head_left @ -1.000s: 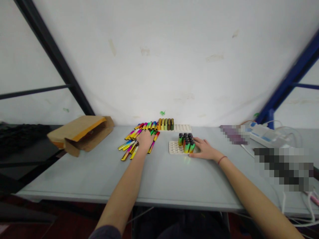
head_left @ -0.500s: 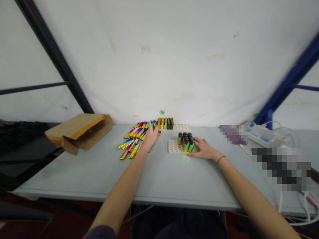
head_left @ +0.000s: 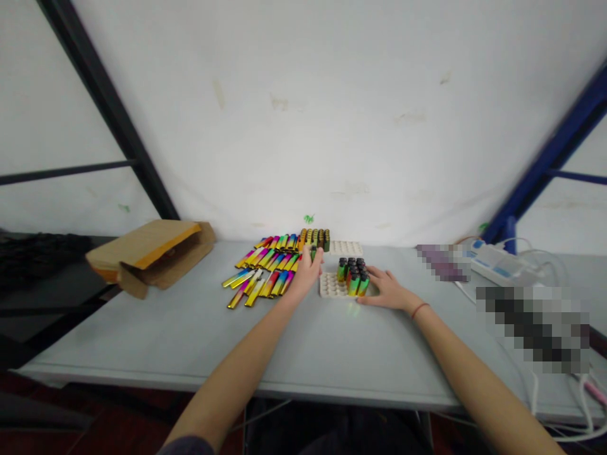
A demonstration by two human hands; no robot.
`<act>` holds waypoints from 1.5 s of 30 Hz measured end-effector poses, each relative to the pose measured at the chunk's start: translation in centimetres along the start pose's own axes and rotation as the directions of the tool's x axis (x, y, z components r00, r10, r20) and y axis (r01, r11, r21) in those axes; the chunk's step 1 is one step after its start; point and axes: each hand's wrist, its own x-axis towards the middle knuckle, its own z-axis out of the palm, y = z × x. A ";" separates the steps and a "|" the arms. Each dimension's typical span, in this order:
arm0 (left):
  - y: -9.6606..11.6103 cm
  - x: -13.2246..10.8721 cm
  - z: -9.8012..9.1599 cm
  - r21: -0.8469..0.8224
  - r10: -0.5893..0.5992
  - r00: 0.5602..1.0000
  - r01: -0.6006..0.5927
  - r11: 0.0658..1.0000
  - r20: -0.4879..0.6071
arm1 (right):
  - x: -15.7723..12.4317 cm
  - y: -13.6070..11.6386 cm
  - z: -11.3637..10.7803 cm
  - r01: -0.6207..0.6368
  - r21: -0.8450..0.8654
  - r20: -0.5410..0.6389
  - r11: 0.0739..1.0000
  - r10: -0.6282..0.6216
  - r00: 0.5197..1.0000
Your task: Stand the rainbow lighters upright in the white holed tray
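My left hand (head_left: 308, 268) is closed round a small tube with a dark top (head_left: 313, 251), between the shiny sleeves and the near tray; most of the tube is hidden by the fingers. My right hand (head_left: 389, 289) has its fingers spread at the right end of the near white tray (head_left: 327, 293). Upright in that tray stand several green-and-yellow tubes with black caps (head_left: 353, 285), in its right half. The round holes in its left half show. Flat metallic sleeves in rainbow colours (head_left: 268, 259) lie in rows left of my left hand.
Behind the near tray, a second white tray (head_left: 346, 248) has gold and dark upright tubes (head_left: 315, 237) at its left. An opened cardboard box (head_left: 152, 243) lies at the left. A power strip (head_left: 493, 264), cables and blurred items occupy the right side.
My left hand has moved right and slightly nearer, from the sleeves toward the near tray, carrying the small tube. My right hand keeps its place beside the tray.
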 end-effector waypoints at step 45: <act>1.0 -1.0 1.3 -0.536 -0.408 0.911 0.319 0.781 -0.052 | -0.1 -0.3 0.0 -0.013 0.032 -0.010 0.999 0.013 1.000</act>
